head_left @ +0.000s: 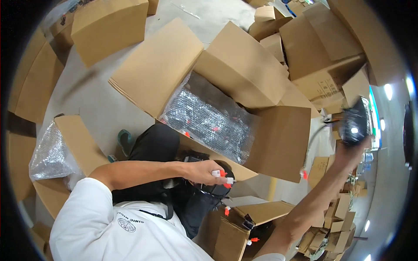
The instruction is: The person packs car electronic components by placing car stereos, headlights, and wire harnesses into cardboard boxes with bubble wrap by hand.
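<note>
My left hand (203, 172) is closed around a white connector (216, 173) with red parts, in front of my black-trousered legs. Black, shiny material lies just under and beside that hand, partly hidden by it. Far out to the right, my right hand (358, 147) is raised and grips a glossy black bundle (355, 124). A dark cable trails off the bundle's left side; a red-tipped end (304, 175) hangs lower down, near the large box. Motion blurs the bundle, so its kind cannot be made out.
A large open carton (281, 143) lined with bubble wrap (204, 119) stands before me, red tips showing in it. A smaller open carton (230, 237) with red-tipped ends is near my right arm. Bubble wrap (52, 152) fills another at left. More cartons (109, 30) stand around.
</note>
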The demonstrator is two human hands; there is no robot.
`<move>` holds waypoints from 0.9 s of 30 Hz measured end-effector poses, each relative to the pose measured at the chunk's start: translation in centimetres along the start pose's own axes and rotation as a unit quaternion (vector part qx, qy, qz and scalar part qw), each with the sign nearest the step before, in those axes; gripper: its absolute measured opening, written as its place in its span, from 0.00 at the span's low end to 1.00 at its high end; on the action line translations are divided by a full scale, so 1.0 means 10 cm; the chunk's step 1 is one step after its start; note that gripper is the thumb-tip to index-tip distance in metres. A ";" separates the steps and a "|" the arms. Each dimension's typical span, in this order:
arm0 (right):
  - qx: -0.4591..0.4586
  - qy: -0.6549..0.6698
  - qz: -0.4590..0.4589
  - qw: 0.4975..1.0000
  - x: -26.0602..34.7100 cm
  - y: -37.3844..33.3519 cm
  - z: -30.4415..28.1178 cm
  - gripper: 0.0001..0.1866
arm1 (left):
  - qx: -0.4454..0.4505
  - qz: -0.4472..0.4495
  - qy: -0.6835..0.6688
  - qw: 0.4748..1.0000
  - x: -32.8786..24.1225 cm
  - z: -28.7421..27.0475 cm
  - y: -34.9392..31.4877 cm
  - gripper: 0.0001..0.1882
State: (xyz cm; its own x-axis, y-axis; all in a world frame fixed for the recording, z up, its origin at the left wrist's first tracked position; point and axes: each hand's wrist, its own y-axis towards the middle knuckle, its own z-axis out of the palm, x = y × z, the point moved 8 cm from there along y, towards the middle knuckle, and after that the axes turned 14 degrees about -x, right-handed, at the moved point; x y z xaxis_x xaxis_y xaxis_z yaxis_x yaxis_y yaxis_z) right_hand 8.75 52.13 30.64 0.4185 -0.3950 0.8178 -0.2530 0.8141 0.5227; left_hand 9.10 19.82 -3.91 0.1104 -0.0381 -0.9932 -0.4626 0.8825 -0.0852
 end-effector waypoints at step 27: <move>0.492 -0.270 0.231 0.795 -4.51 -3.24 2.01 0.21 | -0.269 -0.139 -0.423 0.854 0.10 -0.96 -0.05 0.13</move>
State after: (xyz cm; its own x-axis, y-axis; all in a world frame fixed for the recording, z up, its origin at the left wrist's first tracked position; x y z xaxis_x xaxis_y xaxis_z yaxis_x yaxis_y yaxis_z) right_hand -19.47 34.96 -18.30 -0.2849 -0.4921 0.8226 -0.9419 0.3029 -0.1450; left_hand 0.97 14.78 -5.59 0.7727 0.3416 -0.5351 -0.6270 0.5422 -0.5593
